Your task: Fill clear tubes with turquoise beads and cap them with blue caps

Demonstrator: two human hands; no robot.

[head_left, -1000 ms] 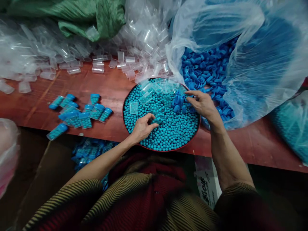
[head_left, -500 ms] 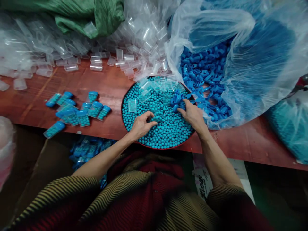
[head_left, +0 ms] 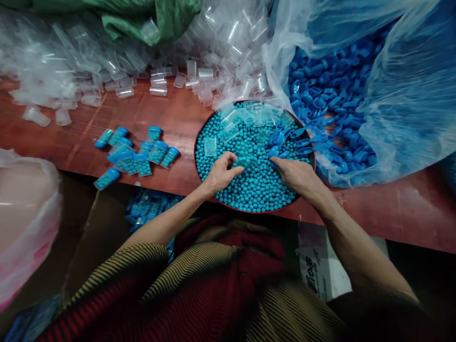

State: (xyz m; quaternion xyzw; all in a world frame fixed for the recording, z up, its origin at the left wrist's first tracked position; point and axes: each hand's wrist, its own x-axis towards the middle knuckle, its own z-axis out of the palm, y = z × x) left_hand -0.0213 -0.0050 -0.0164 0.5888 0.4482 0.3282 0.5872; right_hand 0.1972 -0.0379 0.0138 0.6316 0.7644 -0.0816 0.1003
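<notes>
A round, red-rimmed tray (head_left: 249, 212) full of small blue balls (head_left: 258, 190) sits at the table's front edge. Over its middle, my left hand (head_left: 223, 172) is curled around a clear container (head_left: 243, 162) with blue balls in it. On the right side of the tray my right hand (head_left: 297, 175) touches the blue caps (head_left: 280, 135) with its fingertips; whether it grips one is too small to tell. Several clear empty containers (head_left: 210, 146) lie on the balls at the back and left of the tray.
Filled containers with blue caps (head_left: 142, 164) lie left of the tray. Clear containers (head_left: 158, 85) are heaped behind, partly under green cloth (head_left: 171, 21). A plastic bag (head_left: 399, 90) of blue caps stands at the right. Another bag (head_left: 32, 213) is at the lower left.
The view has shifted, so the table's things appear farther right. My right hand's fingers have moved slightly down from the cluster of blue caps, which now lies more spread out. My left hand keeps its container.
</notes>
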